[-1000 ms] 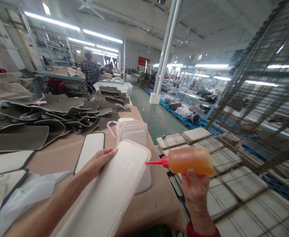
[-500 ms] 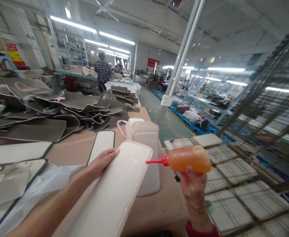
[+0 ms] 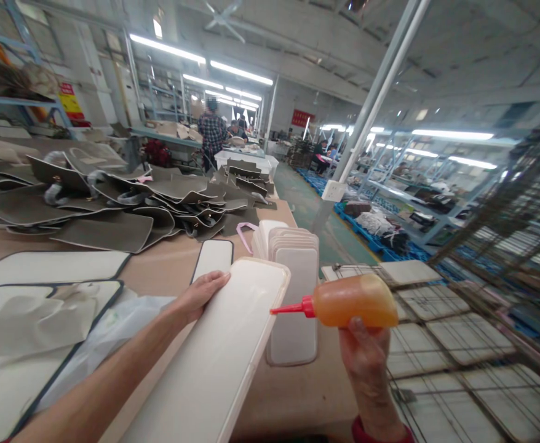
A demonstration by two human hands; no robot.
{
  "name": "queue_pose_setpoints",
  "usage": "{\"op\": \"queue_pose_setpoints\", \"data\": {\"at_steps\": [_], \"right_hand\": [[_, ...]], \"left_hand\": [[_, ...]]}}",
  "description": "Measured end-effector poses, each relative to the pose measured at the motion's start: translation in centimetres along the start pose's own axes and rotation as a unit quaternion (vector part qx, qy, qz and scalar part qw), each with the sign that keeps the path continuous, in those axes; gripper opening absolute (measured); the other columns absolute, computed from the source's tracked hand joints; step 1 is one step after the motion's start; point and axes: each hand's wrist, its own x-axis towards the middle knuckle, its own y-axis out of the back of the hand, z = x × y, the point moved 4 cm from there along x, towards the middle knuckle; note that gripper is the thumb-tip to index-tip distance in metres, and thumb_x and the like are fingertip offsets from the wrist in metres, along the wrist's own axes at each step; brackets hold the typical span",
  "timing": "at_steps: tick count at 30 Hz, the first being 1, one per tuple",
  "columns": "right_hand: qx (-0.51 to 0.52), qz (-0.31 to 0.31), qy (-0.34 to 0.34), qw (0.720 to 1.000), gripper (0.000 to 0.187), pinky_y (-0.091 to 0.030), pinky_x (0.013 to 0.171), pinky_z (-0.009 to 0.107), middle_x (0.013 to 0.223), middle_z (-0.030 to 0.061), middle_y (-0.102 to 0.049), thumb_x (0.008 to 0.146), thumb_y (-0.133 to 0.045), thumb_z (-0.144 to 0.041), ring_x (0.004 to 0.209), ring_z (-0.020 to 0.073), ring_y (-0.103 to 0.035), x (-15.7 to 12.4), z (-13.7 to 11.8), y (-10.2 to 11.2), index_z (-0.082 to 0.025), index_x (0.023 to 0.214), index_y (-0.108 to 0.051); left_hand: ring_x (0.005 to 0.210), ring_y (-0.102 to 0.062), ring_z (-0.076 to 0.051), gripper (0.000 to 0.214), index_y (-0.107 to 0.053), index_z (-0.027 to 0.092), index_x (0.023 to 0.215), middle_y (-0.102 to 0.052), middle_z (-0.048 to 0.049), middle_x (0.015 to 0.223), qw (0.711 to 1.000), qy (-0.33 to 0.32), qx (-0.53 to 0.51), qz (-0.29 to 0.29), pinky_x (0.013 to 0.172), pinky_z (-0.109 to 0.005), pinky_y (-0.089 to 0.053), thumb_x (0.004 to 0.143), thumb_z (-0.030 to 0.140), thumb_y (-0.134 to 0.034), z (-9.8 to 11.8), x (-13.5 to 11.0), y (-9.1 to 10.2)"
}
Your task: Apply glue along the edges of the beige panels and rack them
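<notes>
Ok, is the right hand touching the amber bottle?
Touching. The head view shows the right hand around the lower side of the amber bottle, thumb against it, with no other visible support.

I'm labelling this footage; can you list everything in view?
Held panel: one, white, centre
Squeeze bottle: one, amber, red-nozzled, right of panel
Stacked panels: several, pale, behind it
Dark-edged panels: several, white, table's left
Sheet pieces: many, grey-brown, piled left
Strip: one, pink, beside the stack
Plastic sheet: one, translucent, lower left
Table: one, brown, below
Racked panels: several, off-white, lower right
Wire racks: several, dark, right
Pole: one, grey, right of centre
Pallets: several, blue, right background
Lights: many, white, overhead
People: several, one in dark checks, background
Left hand: one, bare, on panel's left edge
Right hand: one, red-cuffed, around the bottle
</notes>
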Motion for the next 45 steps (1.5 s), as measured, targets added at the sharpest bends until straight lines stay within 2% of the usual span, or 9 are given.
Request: {"op": "queue_pose_setpoints", "data": {"at_steps": [3,10,14,20,23,26,31,39,45], "right_hand": [[0.012,-0.011,-0.009,1.0,0.04,-0.057,0.069,0.03,0.08,0.0044,-0.071,0.056,-0.081,-0.026,0.073,0.0183,-0.067,-0.5,0.2,-0.7,-0.02,0.091,-0.065],[0.027,-0.048,-0.011,0.998,0.037,-0.057,0.069,0.032,0.085,0.0029,-0.073,0.059,-0.079,-0.026,0.075,0.0187,-0.068,-1.3,0.3,-2.2,-0.023,0.094,-0.067],[0.033,-0.05,-0.014,0.998,0.044,-0.058,0.067,0.033,0.089,0.0059,-0.073,0.059,-0.08,-0.026,0.075,0.0206,-0.069,-1.6,0.3,-2.7,-0.022,0.1,-0.066],[0.055,-0.063,-0.038,0.996,0.052,-0.059,0.07,0.037,0.101,0.0078,-0.072,0.056,-0.082,-0.029,0.085,0.0265,-0.07,-1.8,0.3,-3.2,-0.022,0.105,-0.066],[0.066,-0.068,-0.04,0.995,0.054,-0.059,0.07,0.035,0.102,0.0069,-0.072,0.056,-0.082,-0.027,0.086,0.0259,-0.07,-1.8,0.2,-3.2,-0.021,0.106,-0.066],[0.073,-0.087,-0.026,0.993,0.047,-0.059,0.068,0.032,0.096,0.0061,-0.073,0.06,-0.081,-0.024,0.083,0.0236,-0.071,-1.8,0.0,-3.3,-0.022,0.104,-0.066],[0.066,-0.128,-0.014,0.989,0.038,-0.057,0.078,0.042,0.089,0.0051,-0.074,0.065,-0.077,-0.025,0.082,0.0247,-0.071,-1.8,-0.3,-3.6,-0.025,0.101,-0.066],[0.06,-0.125,-0.025,0.99,0.042,-0.056,0.08,0.05,0.095,0.0085,-0.073,0.064,-0.078,-0.03,0.083,0.0285,-0.07,-2.0,-0.3,-3.4,-0.026,0.104,-0.065],[0.066,-0.131,-0.028,0.989,0.036,-0.056,0.08,0.049,0.094,0.0099,-0.073,0.065,-0.077,-0.028,0.082,0.0283,-0.071,-2.2,-0.4,-3.6,-0.024,0.1,-0.067]], "left_hand": [[0.047,-0.056,-0.012,0.053,-0.055,0.016,0.073,-0.063,0.0018,0.057,1.0,-0.004,-0.011,-0.004,0.043,-0.019,-0.04,0.047,0.052,-0.083,0.2,0.2,0.7],[0.047,-0.058,-0.013,0.044,-0.054,0.016,0.07,-0.062,0.0016,0.056,1.0,-0.017,-0.019,0.003,0.042,-0.021,-0.041,0.052,0.045,-0.082,1.0,0.5,1.8],[0.047,-0.058,-0.014,0.041,-0.054,0.017,0.07,-0.061,0.002,0.055,1.0,-0.022,-0.017,0.009,0.042,-0.021,-0.042,0.054,0.043,-0.082,1.5,1.0,2.0],[0.045,-0.055,-0.012,0.041,-0.054,0.016,0.069,-0.061,0.0029,0.053,0.999,-0.033,-0.015,0.018,0.041,-0.02,-0.041,0.054,0.042,-0.082,2.2,1.9,2.1],[0.044,-0.054,-0.011,0.04,-0.054,0.016,0.07,-0.06,0.0031,0.053,0.999,-0.034,-0.014,0.021,0.041,-0.02,-0.04,0.055,0.041,-0.082,2.5,2.3,2.1],[0.043,-0.054,-0.011,0.04,-0.055,0.016,0.07,-0.061,0.0029,0.053,0.999,-0.034,-0.013,0.023,0.041,-0.02,-0.04,0.055,0.041,-0.082,2.8,2.6,2.0],[0.042,-0.053,-0.011,0.035,-0.055,0.016,0.069,-0.057,0.0044,0.049,0.999,-0.033,-0.008,0.024,0.041,-0.02,-0.041,0.058,0.038,-0.081,3.3,3.2,1.9],[0.042,-0.055,-0.013,0.032,-0.054,0.017,0.064,-0.058,0.0033,0.048,0.999,-0.022,-0.01,0.032,0.042,-0.022,-0.044,0.06,0.035,-0.08,3.7,4.0,1.5],[0.044,-0.057,-0.014,0.028,-0.056,0.015,0.064,-0.061,0.001,0.051,0.999,-0.016,-0.013,0.04,0.044,-0.024,-0.047,0.062,0.03,-0.079,4.1,4.3,1.3]]}}
